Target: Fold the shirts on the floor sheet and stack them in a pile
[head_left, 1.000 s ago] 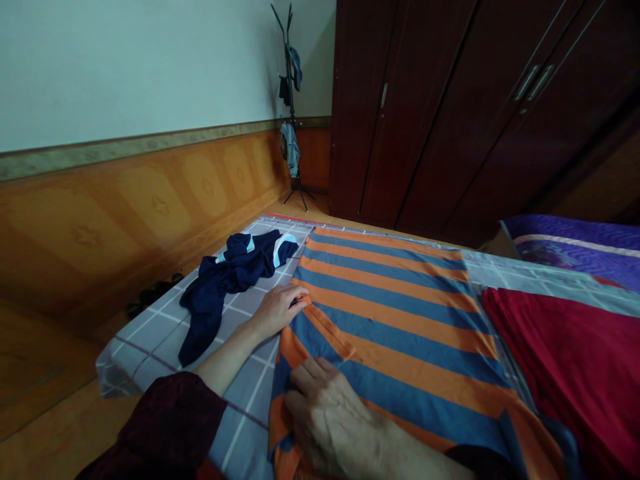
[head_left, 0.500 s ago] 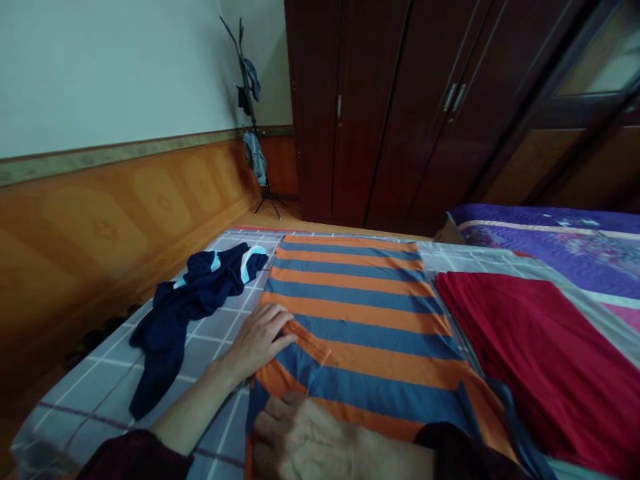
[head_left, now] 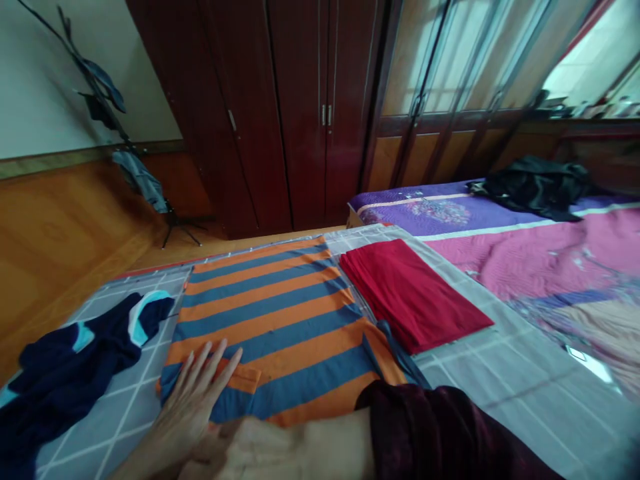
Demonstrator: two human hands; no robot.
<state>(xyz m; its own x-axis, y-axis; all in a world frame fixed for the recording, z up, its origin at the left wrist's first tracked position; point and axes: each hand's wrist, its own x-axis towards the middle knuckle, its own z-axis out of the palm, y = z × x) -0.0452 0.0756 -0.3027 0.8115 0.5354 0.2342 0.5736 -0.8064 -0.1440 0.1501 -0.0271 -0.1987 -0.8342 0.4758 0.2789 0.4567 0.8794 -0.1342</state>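
Left hand (head_left: pixel 200 387) flat on striped shirt (head_left: pixel 270 320), fingers apart. Right hand (head_left: pixel 250 447) low in view, fingers partly hidden; can't tell its grip. Red cloth (head_left: pixel 415 293) beside shirt.

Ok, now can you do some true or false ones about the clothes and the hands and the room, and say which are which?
1. The left hand is touching the striped top. True.
2. That hand is squeezed into a fist. False: the left hand is open, with its fingers spread.
3. The striped top lies between the dark blue clothing and the red cloth. True.
4. The dark red wardrobe has its doors wide open. False: the wardrobe doors are shut.
5. The black clothing is on the purple and pink bed cover. True.
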